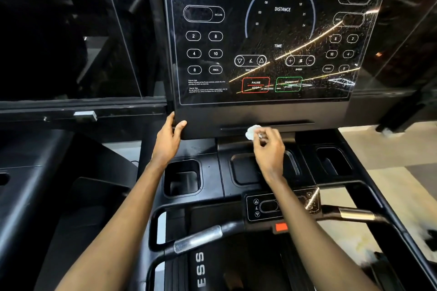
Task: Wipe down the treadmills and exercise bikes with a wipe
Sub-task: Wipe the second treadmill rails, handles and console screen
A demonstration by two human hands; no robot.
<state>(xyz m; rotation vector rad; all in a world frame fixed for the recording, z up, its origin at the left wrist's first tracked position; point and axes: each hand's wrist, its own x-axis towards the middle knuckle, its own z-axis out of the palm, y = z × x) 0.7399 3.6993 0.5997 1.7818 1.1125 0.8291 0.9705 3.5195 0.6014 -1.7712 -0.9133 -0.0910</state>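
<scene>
While the left hand [169,139] is gripping the lower-left corner of the glossy black treadmill console [260,113] | right hand [269,149] is pinching a crumpled white wipe [252,131] at its bottom edge, centre of frame.

One glossy black treadmill console panel [272,38], one crumpled white wipe [252,131], two hands: left hand [168,140], right hand [269,151]. Below, three black recessed plastic trays [182,187], two silver-sleeved handlebar grips [197,238], one orange-red tab [281,227].
</scene>
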